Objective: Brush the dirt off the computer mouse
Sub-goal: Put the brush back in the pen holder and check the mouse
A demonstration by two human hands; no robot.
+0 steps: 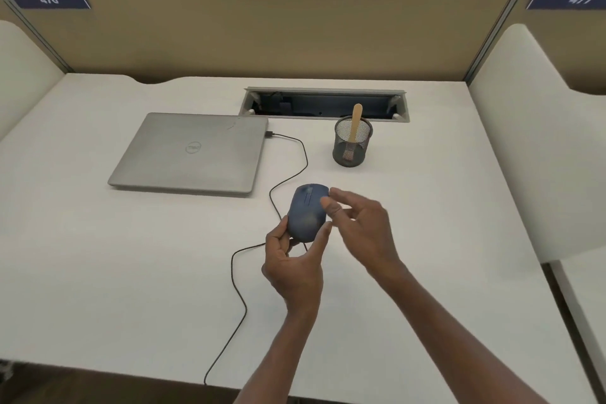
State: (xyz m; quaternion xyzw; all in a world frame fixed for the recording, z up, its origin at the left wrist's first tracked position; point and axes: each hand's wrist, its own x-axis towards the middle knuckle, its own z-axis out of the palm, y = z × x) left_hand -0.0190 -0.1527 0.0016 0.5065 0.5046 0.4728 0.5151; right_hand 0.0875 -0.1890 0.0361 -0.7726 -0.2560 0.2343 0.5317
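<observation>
Left hand [292,264] grips the computer mouse [307,211] above the counter [426,239]; right hand [362,226], fingers loosely apart, holds nothing. Recommend steady grip, light sweeping strokes.

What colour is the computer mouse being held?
The computer mouse is dark blue, shown best in the head view, gripped by the left hand.

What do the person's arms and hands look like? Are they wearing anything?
Both arms are bare as far as the picture shows: no sleeves, gloves or watch. The left hand and right hand show no rings on the fingers in view.
</observation>
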